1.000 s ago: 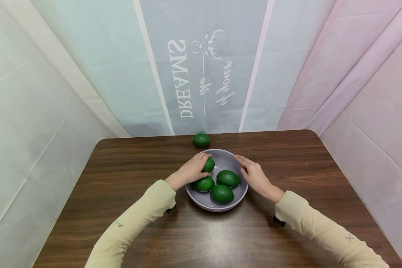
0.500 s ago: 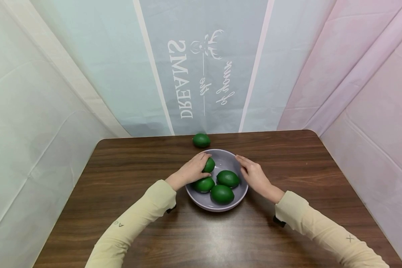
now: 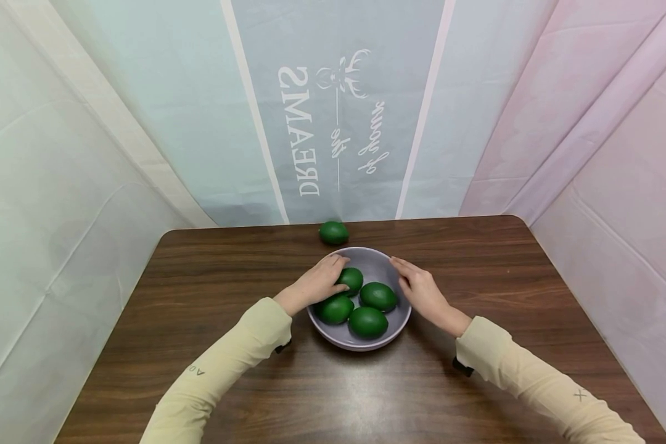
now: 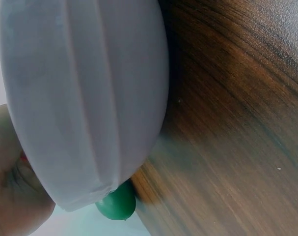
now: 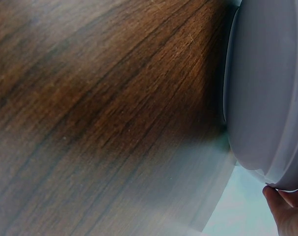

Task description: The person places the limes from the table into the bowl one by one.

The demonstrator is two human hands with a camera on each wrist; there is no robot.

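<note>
A grey-purple round bowl (image 3: 361, 346) stands on the table with several green limes in it. My left hand (image 3: 314, 286) reaches over its left rim, fingers and thumb spread loosely around the upper-left lime (image 3: 353, 281). Below that hand lies another lime (image 3: 335, 309), and two more, the right lime (image 3: 378, 296) and the front lime (image 3: 368, 322), lie beside it. My right hand (image 3: 427, 296) rests straight fingers against the bowl's right rim; in the right wrist view its fingertips (image 5: 270, 191) touch the edge.
One lime (image 3: 333, 232) lies outside the bowl on the dark wooden table (image 3: 227, 271), near the back edge. A printed cloth (image 3: 338, 123) hangs behind the table, with pale cloth at both sides.
The upper-left lime has come down and right from under my left fingers, and the lime below it has shifted slightly left and down. My right hand and the bowl have stayed put.
</note>
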